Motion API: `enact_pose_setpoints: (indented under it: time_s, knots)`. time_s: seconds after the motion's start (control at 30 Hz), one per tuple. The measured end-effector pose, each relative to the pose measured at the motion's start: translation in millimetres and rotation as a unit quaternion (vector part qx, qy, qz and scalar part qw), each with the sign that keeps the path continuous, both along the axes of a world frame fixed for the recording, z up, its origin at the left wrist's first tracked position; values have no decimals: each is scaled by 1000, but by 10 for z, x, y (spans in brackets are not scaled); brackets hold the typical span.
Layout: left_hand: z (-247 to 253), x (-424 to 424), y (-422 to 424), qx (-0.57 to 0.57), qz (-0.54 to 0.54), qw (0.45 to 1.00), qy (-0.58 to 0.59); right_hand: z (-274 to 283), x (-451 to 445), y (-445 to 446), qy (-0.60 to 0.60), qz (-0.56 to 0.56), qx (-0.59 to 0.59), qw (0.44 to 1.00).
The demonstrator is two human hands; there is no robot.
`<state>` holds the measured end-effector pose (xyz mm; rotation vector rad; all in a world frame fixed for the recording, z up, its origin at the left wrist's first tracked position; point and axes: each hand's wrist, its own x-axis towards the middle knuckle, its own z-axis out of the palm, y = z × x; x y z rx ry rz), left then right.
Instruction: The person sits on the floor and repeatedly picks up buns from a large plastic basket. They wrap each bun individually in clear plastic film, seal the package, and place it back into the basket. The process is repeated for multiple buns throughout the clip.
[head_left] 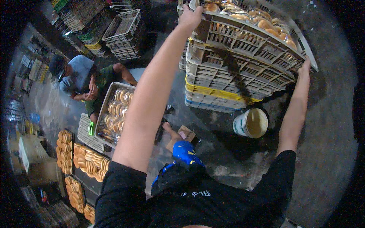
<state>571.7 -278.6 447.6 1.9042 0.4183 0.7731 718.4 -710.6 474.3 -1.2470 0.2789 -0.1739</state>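
Both my hands hold a light plastic crate [253,48] at the top of a tall stack. My left hand [191,17] grips its near left corner, and my right hand [304,65] grips its right end. Bagged round bread buns [266,24] fill the crate, which sits slightly askew over the crates below. Beneath it the stack includes a yellow crate [216,91] and, lowest, a pale and blue crate [211,103]. The undersides of my fingers are partly hidden by the crate rim.
A white bucket [251,124] stands beside the stack. At left, a seated person [78,74] is near a crate of packed buns [115,111]. Trays of unpacked buns [91,161] lie lower left; stacked crates [122,34] stand behind. A cardboard piece [186,132] lies near my foot.
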Motion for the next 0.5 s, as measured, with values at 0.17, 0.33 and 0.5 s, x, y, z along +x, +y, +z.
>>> enact_pose_setpoints:
  time_s: [0.17,0.33,0.5]
  knots:
    - [232,-319,18,-12,-39,996,73,1,-177,278,-121,-68,31,990]
    - [-705,-1067,226,-24,-28,999,-35,108,-313,703,-184,-41,-23,982]
    - [-3068,-3997,-46,-122,74,946,291,-424,-1388,1763,-302,5,-218,928]
